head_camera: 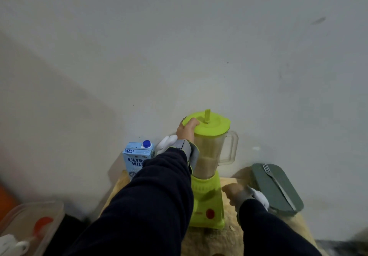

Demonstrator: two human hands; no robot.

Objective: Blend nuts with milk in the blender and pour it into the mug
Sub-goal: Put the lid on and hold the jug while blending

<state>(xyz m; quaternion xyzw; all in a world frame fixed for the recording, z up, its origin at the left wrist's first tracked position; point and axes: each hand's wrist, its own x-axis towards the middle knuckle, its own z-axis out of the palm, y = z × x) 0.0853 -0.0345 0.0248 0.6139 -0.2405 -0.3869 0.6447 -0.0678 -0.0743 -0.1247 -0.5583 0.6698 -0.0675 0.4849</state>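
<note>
A person's left hand (187,129) clamps thumb and fingers on the rim of the green lid (211,125), steadying the upright blender (207,156) mid-counter (229,233). The right hand (234,192), blurred and its grip unreadable, hovers just right of the base, nearer the red switch (210,213).

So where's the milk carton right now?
In the head view the milk carton stands left of centre, by the wall, just left of the green blender; the left sleeve crosses in front of its right edge.
</note>
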